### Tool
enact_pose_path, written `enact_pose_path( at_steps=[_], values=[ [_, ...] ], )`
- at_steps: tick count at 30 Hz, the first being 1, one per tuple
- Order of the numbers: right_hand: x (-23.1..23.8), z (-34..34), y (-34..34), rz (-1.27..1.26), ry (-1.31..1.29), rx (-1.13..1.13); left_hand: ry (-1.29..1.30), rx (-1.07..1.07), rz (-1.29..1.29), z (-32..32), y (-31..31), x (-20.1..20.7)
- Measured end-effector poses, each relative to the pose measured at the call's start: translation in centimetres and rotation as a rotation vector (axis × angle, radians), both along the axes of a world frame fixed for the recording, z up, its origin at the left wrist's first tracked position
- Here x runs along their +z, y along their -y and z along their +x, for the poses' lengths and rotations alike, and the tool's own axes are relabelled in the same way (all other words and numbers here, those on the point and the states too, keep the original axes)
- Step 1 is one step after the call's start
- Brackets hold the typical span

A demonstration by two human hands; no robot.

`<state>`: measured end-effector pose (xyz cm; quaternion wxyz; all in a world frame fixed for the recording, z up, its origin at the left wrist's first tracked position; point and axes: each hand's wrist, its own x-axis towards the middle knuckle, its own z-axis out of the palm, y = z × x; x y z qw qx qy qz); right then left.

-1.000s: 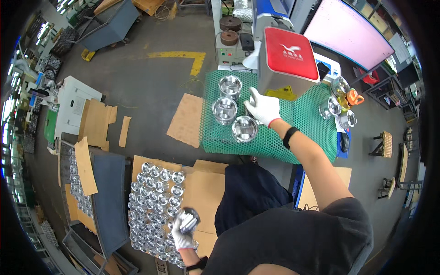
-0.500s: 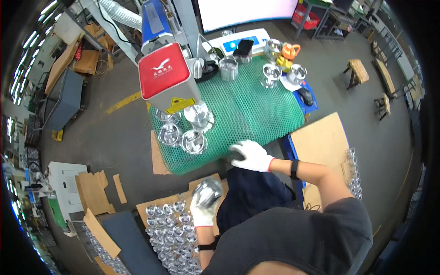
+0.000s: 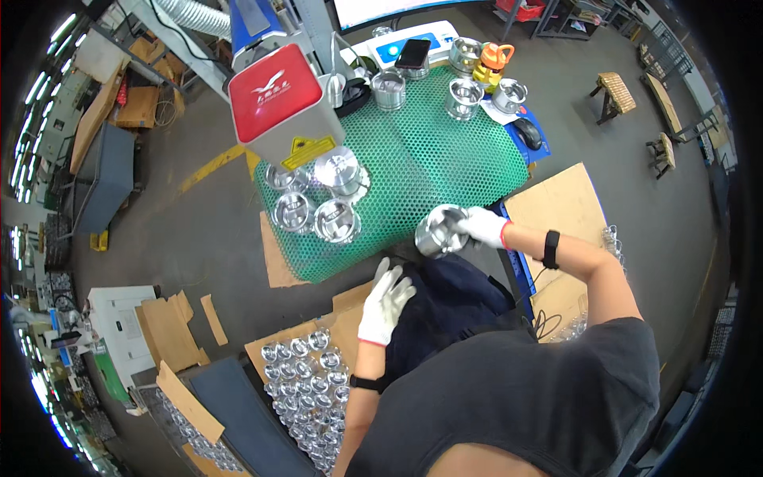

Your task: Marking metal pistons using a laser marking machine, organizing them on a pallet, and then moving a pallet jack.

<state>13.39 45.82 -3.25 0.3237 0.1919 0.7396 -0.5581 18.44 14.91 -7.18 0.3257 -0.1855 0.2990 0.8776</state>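
My right hand (image 3: 485, 228), in a white glove with a red cuff, is closed on a shiny metal piston (image 3: 437, 233) just off the near edge of the green mesh mat (image 3: 413, 179). The piston is tilted, and part of its rim is hidden by my fingers. My left hand (image 3: 385, 305), gloved the same way, is open with fingers apart and nothing in it, over the left side of my lap. Left of it, many more pistons (image 3: 306, 389) stand in rows on cardboard. On the mat, several pistons (image 3: 337, 221) stand beneath a red-topped machine head (image 3: 278, 95).
Further pistons (image 3: 463, 98) stand at the mat's far side, near a yellow and orange bottle (image 3: 493, 65), a phone (image 3: 413, 54) and a black mouse (image 3: 527, 133). A cardboard-covered surface (image 3: 556, 211) lies at my right. A white cabinet (image 3: 123, 326) stands at the left.
The piston has passed from my left hand to my right and is now by the mat's near edge. My left hand has opened and moved up and right.
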Motion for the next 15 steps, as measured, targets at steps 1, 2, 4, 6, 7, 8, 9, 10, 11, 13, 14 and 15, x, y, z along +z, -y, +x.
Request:
enact_pose_path(
  at_steps=[1, 2, 4, 6, 7, 8, 9, 10, 11, 13, 14, 15],
  values=[
    [0.0, -1.1, -1.9, 0.085, -0.112, 0.014, 0.032, -0.01, -0.02, -0.4, 0.6, 0.5],
    [0.4, -2.5, -3.5, 0.12, -0.11, -0.012, 0.057, -0.001, -0.027, -0.4, 1.5, 0.8],
    [0.3, -4.9, -7.2, 0.166, -0.108, -0.108, 0.079, 0.001, -0.03, 0.2, 3.2, 0.7],
    [-0.7, -7.4, -10.9, 0.216, -0.106, -0.178, 0.126, 0.041, -0.193, 0.9, 4.7, -0.2],
    [-1.0, -8.5, -12.7, 0.259, -0.1, -0.186, 0.125, 0.042, -0.193, 1.1, 5.2, -0.5],
    [-1.2, -9.4, -14.8, 0.307, -0.102, -0.129, 0.182, 0.07, -0.249, 1.0, 5.4, -0.7],
    [-1.0, -9.8, -15.8, 0.276, -0.123, -0.21, 0.24, 0.097, -0.308, 1.0, 5.5, -0.8],
    [-1.5, -10.3, -17.7, 0.295, -0.092, -0.155, 0.242, 0.091, -0.309, 0.8, 5.5, -1.2],
    [-1.2, -11.0, -18.6, 0.311, -0.058, -0.096, 0.265, 0.133, -0.295, 0.7, 5.6, -1.3],
    [-0.6, -12.1, -20.2, 0.3, 0.028, -0.045, 0.295, 0.167, -0.285, 0.1, 5.3, -1.6],
    [0.1, -12.9, -20.7, 0.294, 0.103, 0.013, 0.307, 0.167, -0.305, -0.3, 4.8, -1.2],
    [0.8, -14.1, -22.0, 0.583, -0.202, 0.424, 0.317, 0.166, -0.325, -1.1, 4.3, -0.9]
  ],
)
